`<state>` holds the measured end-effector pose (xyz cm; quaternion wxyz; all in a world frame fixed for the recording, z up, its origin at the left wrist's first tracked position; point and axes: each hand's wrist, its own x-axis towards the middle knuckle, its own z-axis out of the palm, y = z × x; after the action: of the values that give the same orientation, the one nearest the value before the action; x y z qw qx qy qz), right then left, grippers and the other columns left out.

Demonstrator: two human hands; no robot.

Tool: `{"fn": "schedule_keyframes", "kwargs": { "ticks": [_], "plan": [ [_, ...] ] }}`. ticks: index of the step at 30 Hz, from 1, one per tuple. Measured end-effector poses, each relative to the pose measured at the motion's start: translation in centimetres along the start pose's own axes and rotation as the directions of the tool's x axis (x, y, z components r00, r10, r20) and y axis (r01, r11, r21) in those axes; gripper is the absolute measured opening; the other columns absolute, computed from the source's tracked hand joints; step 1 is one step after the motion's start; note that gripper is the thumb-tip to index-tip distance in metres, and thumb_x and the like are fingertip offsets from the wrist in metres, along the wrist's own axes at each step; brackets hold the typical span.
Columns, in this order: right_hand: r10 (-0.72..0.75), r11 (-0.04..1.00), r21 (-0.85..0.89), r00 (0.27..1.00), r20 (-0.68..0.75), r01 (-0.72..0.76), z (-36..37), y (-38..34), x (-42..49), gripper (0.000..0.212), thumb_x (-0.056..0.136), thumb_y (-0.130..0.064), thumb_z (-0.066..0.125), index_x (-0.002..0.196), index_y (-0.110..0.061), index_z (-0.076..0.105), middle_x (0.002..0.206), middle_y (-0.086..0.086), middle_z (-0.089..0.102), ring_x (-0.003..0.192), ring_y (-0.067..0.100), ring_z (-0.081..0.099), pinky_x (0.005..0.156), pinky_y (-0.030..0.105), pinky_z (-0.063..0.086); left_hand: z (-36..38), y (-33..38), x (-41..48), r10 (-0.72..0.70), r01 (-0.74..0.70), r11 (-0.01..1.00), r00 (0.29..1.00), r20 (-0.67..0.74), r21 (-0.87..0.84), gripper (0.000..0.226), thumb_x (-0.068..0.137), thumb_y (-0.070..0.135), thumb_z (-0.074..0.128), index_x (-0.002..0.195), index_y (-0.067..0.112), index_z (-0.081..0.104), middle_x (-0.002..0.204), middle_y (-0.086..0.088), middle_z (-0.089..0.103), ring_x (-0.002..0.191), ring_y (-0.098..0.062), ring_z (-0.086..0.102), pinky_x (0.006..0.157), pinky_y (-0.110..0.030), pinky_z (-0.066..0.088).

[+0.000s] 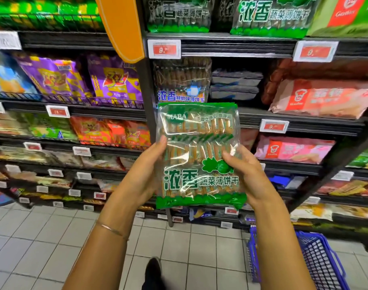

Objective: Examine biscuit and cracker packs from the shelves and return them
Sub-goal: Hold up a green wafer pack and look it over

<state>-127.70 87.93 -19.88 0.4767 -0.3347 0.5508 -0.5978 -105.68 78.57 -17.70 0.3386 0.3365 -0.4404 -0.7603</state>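
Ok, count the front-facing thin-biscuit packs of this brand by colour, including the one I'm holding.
Green: 3, the held pack gripped by the left hand and right hand, the upper left pack and the upper right pack
Blue: 1, the blue pack
Total: 4

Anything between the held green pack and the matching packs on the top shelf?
Nothing visible. The left hand and right hand hold the green pack in open air below the matching packs; the orange sign hangs aside.

Supermarket aisle: black metal shelving units (241,47) with white price tags (164,49), pale square-tiled floor (43,237), blue plastic mesh basket (317,262) at lower right.
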Motion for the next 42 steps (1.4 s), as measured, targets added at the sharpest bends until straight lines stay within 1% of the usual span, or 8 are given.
{"fn": "schedule_keyframes", "kwargs": {
  "ticks": [3,10,13,15,24,32,36,42],
  "plan": [
    [-0.104,0.989,-0.088,0.988,0.115,0.115,-0.1,-1.3,-0.5,0.049,0.075,-0.044,0.083,0.122,-0.043,0.067,0.12,-0.018,0.071,0.091,-0.007,0.07,0.075,0.011,0.053,-0.8,-1.4,-0.2,-0.077,0.068,0.984,0.996,-0.05,-0.167,0.062,0.09,0.056,0.06,0.141,0.022,0.064,0.142,-0.013,0.065,0.132,-0.037,0.062,0.114,-0.063,0.042],
    [-0.152,0.988,-0.016,0.979,0.135,0.155,1.6,-2.2,-0.5,0.089,0.081,-0.068,0.063,0.158,-0.038,0.029,0.124,-0.038,0.065,0.118,-0.015,0.06,0.092,0.012,0.051,-1.4,-3.2,-1.0,-0.188,0.168,0.945,0.981,-0.049,-0.28,0.046,0.104,0.05,0.049,0.1,0.023,0.086,0.116,-0.008,0.079,0.098,-0.026,0.079,0.068,-0.044,0.065],
    [-0.08,0.995,0.062,0.992,0.1,0.074,1.7,-2.0,-0.3,0.075,0.078,-0.083,0.061,0.147,-0.062,0.038,0.154,-0.024,0.049,0.139,0.005,0.051,0.114,0.043,0.044,-2.2,-3.3,-1.8,-0.187,0.196,0.921,0.98,0.061,-0.336,0.038,0.095,0.042,0.062,0.117,0.017,0.08,0.127,-0.015,0.074,0.111,-0.036,0.074,0.084,-0.051,0.062],
    [-0.01,0.995,0.095,0.995,0.102,0.0,1.6,-1.8,-0.3,0.06,0.079,-0.085,0.056,0.133,-0.061,0.056,0.15,-0.013,0.057,0.128,0.017,0.064,0.092,0.053,0.059,-2.6,-3.1,-2.4,-0.13,0.168,0.932,0.982,0.137,-0.32,0.04,0.092,0.042,0.067,0.125,0.021,0.077,0.128,-0.011,0.074,0.114,-0.034,0.073,0.086,-0.049,0.063],
    [0.158,0.984,-0.087,0.987,0.014,-0.156,0.6,-0.2,0.1,0.069,0.103,-0.073,0.022,0.115,-0.03,0.075,0.105,0.016,0.079,0.095,0.035,0.078,0.058,0.032,0.061,-2.5,-0.2,-2.8,-0.128,0.131,0.991,0.982,0.137,-0.011,0.084,0.099,0.082,0.013,0.149,0.029,0.055,0.134,-0.024,0.068,0.112,-0.049,0.071,0.067,-0.043,0.066],
    [0.096,0.992,-0.096,0.987,0.129,-0.084,0.1,-0.4,-0.3,0.084,0.08,-0.096,0.025,0.132,-0.042,0.06,0.104,0.019,0.079,0.097,0.035,0.078,0.062,0.033,0.062,-3.9,-0.3,-2.4,-0.124,0.119,0.992,0.986,0.108,0.052,0.087,0.097,0.084,0.013,0.152,0.028,0.052,0.138,-0.02,0.067,0.119,-0.046,0.068,0.073,-0.044,0.065],
    [-0.037,0.996,0.091,0.991,0.132,0.025,-0.3,0.1,-0.3,0.068,0.092,-0.08,0.039,0.135,-0.034,0.064,0.14,-0.005,0.065,0.12,0.019,0.069,0.095,0.058,0.059,-3.5,0.2,-2.5,0.091,-0.096,0.981,0.995,0.039,0.169,0.068,0.095,0.073,0.039,0.154,0.04,0.049,0.164,0.006,0.044,0.148,-0.027,0.046,0.115,-0.057,0.043],
    [-0.15,0.989,0.007,0.975,0.162,0.15,2.0,1.5,0.3,0.097,0.073,-0.063,0.082,0.152,-0.063,0.027,0.158,-0.039,0.024,0.149,-0.002,0.033,0.117,0.037,0.039,-3.7,-0.2,-2.5,0.313,-0.301,0.9,0.95,0.014,0.315,0.074,0.106,0.028,0.053,0.167,0.033,0.011,0.126,0.039,0.064,0.121,0.012,0.06,0.103,-0.017,0.045]
  ]
}}
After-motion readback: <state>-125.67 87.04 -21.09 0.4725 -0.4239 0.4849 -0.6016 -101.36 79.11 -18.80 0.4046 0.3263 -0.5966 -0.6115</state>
